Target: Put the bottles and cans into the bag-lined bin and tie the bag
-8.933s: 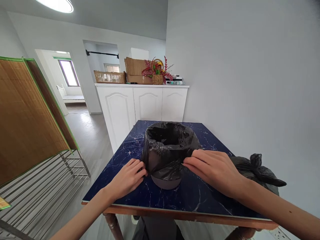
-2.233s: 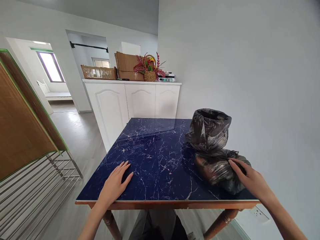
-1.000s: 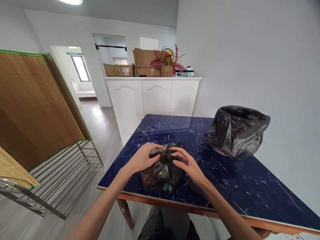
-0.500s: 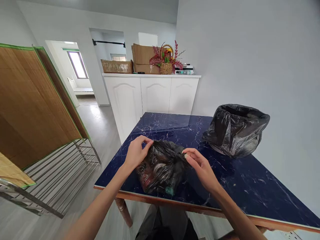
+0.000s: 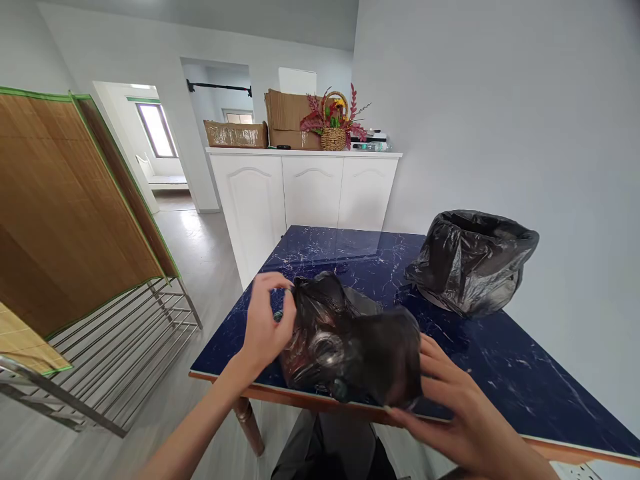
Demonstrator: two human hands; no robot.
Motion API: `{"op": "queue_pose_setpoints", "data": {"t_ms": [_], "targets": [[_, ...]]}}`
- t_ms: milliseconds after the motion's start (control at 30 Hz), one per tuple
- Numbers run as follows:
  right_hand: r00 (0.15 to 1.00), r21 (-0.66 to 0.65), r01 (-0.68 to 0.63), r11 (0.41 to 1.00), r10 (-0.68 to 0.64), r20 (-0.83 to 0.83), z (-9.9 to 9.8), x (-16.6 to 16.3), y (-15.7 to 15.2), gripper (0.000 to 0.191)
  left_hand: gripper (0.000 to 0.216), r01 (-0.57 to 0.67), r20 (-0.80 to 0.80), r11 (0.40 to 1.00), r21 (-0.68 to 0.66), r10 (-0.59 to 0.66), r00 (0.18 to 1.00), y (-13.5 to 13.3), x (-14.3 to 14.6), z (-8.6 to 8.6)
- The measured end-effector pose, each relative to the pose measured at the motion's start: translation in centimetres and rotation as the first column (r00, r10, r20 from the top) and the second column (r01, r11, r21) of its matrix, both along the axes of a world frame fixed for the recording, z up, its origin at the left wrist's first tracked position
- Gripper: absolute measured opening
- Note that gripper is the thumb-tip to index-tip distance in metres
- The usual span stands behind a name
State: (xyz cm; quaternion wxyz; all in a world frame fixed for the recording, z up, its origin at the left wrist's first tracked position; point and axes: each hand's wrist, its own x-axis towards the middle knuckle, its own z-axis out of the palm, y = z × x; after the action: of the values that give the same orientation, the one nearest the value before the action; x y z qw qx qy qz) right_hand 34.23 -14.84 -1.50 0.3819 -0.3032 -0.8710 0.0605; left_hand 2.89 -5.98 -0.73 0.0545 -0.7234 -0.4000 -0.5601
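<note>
A filled black plastic bag lies at the near edge of the dark blue marbled table. Through its thin film show something reddish, a clear rounded shape and a bit of green. My left hand pinches the bag's upper left edge between thumb and fingers. Around the stretched right part of the bag is my right hand, with fingers behind the film and thumb below; this part is blurred by motion. Whatever lies inside is mostly hidden.
On the table's right side stands a bin-like container lined with a black bag. A white cabinet behind carries cardboard boxes and a flower basket. At left is a metal rack with bamboo mats.
My right hand has moved down, right and nearer, pulling the bag's right part out wide. My left hand has shifted slightly left, still on the bag's edge.
</note>
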Motion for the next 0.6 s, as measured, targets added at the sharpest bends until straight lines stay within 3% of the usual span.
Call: {"op": "queue_pose_setpoints", "data": {"t_ms": [100, 233, 333, 400, 500, 600], "targets": [[0.997, -0.015, -0.045, 0.999, 0.046, 0.058, 0.1, 0.1, -1.6, 0.011, 0.024, 0.303, -0.285, 0.942, -0.142, -0.332, 0.899, -2.7, 1.2, 1.2], [0.970, -0.068, -0.206, 0.976, 0.213, 0.116, -1.7, -0.7, -2.3, 0.019, 0.040, 0.460, -0.413, 0.835, -0.302, -0.549, 0.727, -4.5, 2.6, 2.1], [0.935, -0.077, -0.336, 0.939, 0.342, 0.097, -2.9, -1.8, -2.2, 0.027, 0.031, 0.486, -0.461, 0.839, -0.243, -0.541, 0.704, -5.0, 3.0, 1.9], [0.924, -0.147, -0.368, 0.918, 0.379, 0.057, -2.6, -2.2, -2.0, 0.034, 0.033, 0.475, -0.494, 0.861, -0.182, -0.497, 0.713, -5.2, 2.6, 1.4], [0.912, -0.350, -0.363, 0.864, 0.407, 0.059, -1.3, -2.3, -1.9, 0.041, 0.040, 0.428, -0.547, 0.894, -0.131, -0.426, 0.721, -5.4, 1.1, 0.5], [0.939, -0.440, -0.283, 0.852, 0.340, 0.054, -0.6, -2.0, -1.9, 0.066, 0.042, 0.347, -0.615, 0.932, -0.101, -0.332, 0.715, -5.7, -0.8, -0.7]]}}
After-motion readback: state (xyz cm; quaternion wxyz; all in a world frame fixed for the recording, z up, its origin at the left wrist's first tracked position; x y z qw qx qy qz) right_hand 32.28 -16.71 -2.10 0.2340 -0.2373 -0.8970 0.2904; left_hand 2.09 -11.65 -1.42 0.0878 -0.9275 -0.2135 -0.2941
